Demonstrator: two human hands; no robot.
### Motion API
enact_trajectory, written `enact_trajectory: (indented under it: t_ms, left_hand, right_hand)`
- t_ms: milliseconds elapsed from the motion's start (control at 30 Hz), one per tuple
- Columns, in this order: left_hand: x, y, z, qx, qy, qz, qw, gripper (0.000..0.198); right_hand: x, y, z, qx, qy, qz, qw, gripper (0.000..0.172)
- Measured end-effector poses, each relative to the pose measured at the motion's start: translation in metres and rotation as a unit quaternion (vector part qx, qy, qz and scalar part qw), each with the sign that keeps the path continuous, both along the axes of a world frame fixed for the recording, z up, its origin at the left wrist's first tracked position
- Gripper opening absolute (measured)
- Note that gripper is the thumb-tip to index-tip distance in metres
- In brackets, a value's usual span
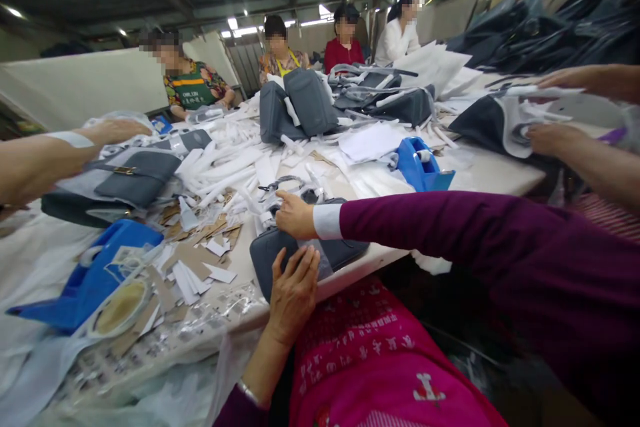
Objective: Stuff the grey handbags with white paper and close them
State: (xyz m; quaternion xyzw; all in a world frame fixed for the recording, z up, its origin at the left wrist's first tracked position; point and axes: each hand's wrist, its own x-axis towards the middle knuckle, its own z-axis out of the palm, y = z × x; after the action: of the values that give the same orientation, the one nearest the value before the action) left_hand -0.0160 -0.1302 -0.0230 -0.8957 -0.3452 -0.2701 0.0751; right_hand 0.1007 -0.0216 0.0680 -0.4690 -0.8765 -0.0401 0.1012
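Left hand (293,290): palm down, fingers spread and laid flat on the near face of the grey bag (261,259), no pinch. Right hand (295,215): comes in from the right on a purple sleeve, fingers curled at the bag's far top edge. Whether they close on the wrapped handle (280,183) or only rest beside it I cannot tell, as the knuckles hide the fingertips. The bag lies flat at the near edge of the table (500,177), directly ahead of the person. Its long axis runs left to right, so the two hands bracket it across the short way, left near and right far, both in contact. Card scraps (200,260) and a blue tape dispenser (95,277) lie just left of the bag; white paper strips (225,167) are heaped beyond it. A second blue dispenser (423,167) stands to the far right. At far left a co-worker's hand (117,128) reaches over another grey bag (135,177), well apart.
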Motion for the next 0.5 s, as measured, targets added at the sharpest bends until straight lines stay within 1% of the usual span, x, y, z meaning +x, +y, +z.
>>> enact_trajectory:
  t_ms: [67, 133, 200, 233, 300, 367, 400, 433, 467, 500]
  left_hand:
    - [0.001, 0.000, 0.002, 0.007, 0.000, 0.000, 1.000, 0.040]
    - [0.001, -0.001, 0.003, 0.016, -0.006, -0.002, 1.000, 0.040]
    - [0.000, 0.000, 0.004, 0.028, -0.015, -0.008, 0.999, 0.040]
    - [0.000, 0.001, 0.004, 0.037, -0.022, -0.010, 0.999, 0.040]
    - [-0.001, 0.003, 0.003, 0.056, -0.035, -0.019, 0.998, 0.041]
    - [0.000, 0.007, 0.000, 0.079, -0.048, -0.032, 0.995, 0.043]
    - [0.000, 0.009, -0.002, 0.090, -0.057, -0.039, 0.994, 0.044]
    - [0.001, 0.010, -0.004, 0.095, -0.066, -0.041, 0.992, 0.044]
    - [0.001, 0.011, -0.005, 0.092, -0.076, -0.036, 0.992, 0.045]
    - [0.002, 0.012, -0.006, 0.088, -0.085, -0.028, 0.992, 0.045]
  right_hand:
    - [0.012, 0.010, 0.015, 0.020, 0.041, -0.033, 0.998, 0.013]
    - [0.032, 0.019, 0.031, 0.045, 0.076, -0.062, 0.994, 0.013]
    - [0.065, 0.022, 0.042, 0.080, 0.127, -0.098, 0.984, 0.011]
    - [0.087, 0.020, 0.045, 0.099, 0.167, -0.122, 0.973, 0.011]
    - [0.142, 0.009, 0.046, 0.142, 0.250, -0.187, 0.939, 0.014]
    - [0.206, -0.011, 0.044, 0.190, 0.307, -0.279, 0.890, 0.020]
    - [0.237, -0.023, 0.042, 0.214, 0.319, -0.334, 0.861, 0.022]
    - [0.266, -0.036, 0.040, 0.221, 0.325, -0.387, 0.834, 0.022]
    - [0.291, -0.048, 0.038, 0.203, 0.332, -0.429, 0.816, 0.022]
    - [0.311, -0.058, 0.036, 0.163, 0.344, -0.457, 0.804, 0.020]
